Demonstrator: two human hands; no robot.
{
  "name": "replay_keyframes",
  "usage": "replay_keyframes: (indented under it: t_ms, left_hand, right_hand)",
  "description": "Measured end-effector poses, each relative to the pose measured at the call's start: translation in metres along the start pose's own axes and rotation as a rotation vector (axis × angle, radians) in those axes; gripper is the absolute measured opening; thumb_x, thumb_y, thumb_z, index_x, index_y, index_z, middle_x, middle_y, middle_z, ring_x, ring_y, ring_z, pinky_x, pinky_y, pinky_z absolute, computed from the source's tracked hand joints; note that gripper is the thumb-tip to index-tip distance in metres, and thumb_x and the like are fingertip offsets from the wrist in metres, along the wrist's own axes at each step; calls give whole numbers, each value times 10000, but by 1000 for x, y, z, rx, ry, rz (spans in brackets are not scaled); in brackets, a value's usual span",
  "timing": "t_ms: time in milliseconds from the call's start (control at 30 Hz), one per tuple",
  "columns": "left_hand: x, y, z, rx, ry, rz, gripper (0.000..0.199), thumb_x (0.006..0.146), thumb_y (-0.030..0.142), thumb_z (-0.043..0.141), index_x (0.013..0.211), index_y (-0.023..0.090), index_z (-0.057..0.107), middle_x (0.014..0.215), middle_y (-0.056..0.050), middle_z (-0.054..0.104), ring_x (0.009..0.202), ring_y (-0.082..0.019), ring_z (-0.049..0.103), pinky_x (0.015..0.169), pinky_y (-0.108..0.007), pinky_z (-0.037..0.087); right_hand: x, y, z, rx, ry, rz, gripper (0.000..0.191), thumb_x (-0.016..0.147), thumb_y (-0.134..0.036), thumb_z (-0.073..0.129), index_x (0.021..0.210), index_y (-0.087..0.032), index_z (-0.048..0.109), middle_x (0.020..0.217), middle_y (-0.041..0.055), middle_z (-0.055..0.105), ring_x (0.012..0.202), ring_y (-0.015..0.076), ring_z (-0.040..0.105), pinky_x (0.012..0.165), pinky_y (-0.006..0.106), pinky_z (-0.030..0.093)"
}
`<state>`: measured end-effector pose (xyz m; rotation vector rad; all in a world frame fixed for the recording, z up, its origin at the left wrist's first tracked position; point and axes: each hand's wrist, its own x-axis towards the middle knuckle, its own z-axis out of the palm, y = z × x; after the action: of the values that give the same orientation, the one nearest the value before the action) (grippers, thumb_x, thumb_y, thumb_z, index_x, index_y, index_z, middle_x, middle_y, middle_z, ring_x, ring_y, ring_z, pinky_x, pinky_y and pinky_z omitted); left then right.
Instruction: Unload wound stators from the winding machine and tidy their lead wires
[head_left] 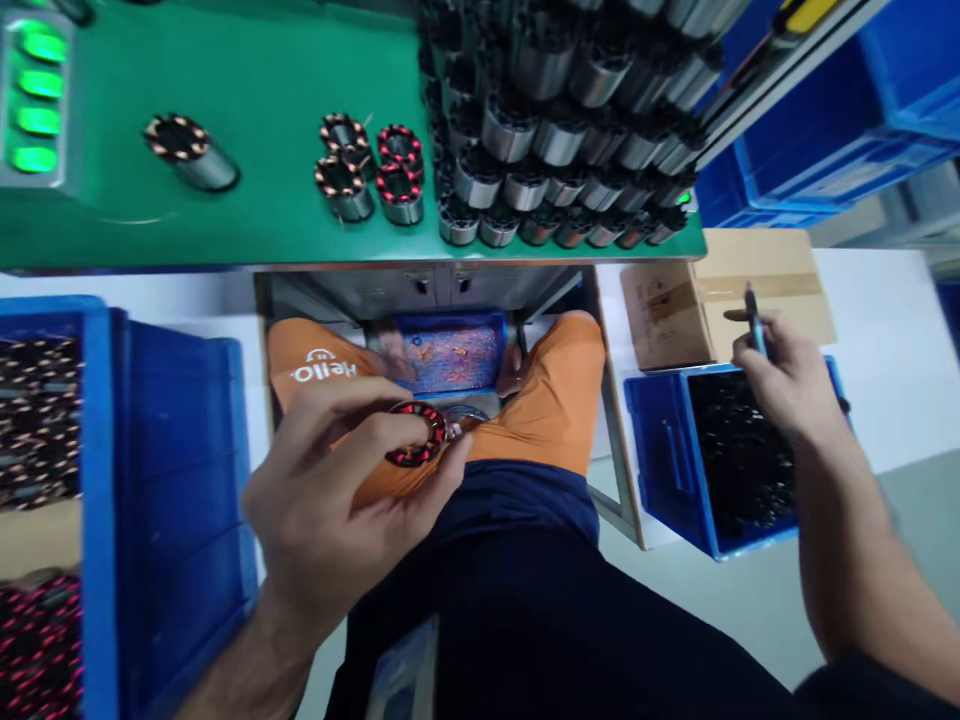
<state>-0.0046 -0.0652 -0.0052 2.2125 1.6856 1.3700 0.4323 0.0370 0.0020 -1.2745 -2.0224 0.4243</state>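
My left hand (352, 480) is closed on a ring-shaped wound core (416, 434) with red and copper-coloured windings, held above my lap. Out to the right, my right hand (784, 375) grips a small dark tool (756, 320), its tip pointing up, above a blue bin (667, 430) of black parts. Several wound cores stand on the green bench: two with copper-coloured tops (341, 175), two with red tops (400, 175), and one longer cylinder (191, 150) further left.
Stacked dark metal cores (555, 130) fill the bench's right part. A cardboard box (757, 290) sits behind the right bin. At left is a blue crate (97, 400) of wound cores. A blue tray (454, 350) lies between my knees.
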Motion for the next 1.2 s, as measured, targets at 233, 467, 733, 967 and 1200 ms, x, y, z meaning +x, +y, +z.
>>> replay_keyframes:
  t_ms: [233,467,733,967,1200]
  left_hand:
    - [8,3,8,-72,75,53,314,821,255,1006,945,259,718,1055,-36,731,979,-199,724,800,-344,638]
    - [-1,-12,6,-54,16,24,292,832,273,997,990,279,751,1120,-46,746,1032,-223,732,879,-377,653]
    - [2,-27,11,-67,28,12,307,827,305,1007,987,248,750,1130,-39,749,1031,-172,731,894,-303,610]
    - [1,-32,7,-80,-8,-78,290,835,292,992,1017,276,766,1162,-36,753,1012,-197,743,871,-327,644]
    - [3,-39,11,-79,10,-56,314,818,257,1004,1025,257,769,1151,-33,758,1002,-174,737,849,-294,620]
  right_hand:
    - [-25,-147,123,441,-334,-40,613,972,-50,587,1533,-288,659,993,18,705,845,179,676,745,304,580]
    - [-23,-139,159,600,-425,70,783,961,-34,587,1668,-371,562,1251,21,709,1180,204,684,1029,370,564]
    - [-8,-138,170,571,-446,76,793,928,-25,587,1655,-341,604,1181,26,735,1023,187,689,906,342,575]
    - [1,-140,182,621,-402,52,857,864,70,575,1601,-358,669,1330,-12,810,1098,136,768,986,268,595]
    - [8,-138,190,582,-413,109,634,945,-1,641,1484,-308,773,1272,-11,847,966,125,794,822,229,592]
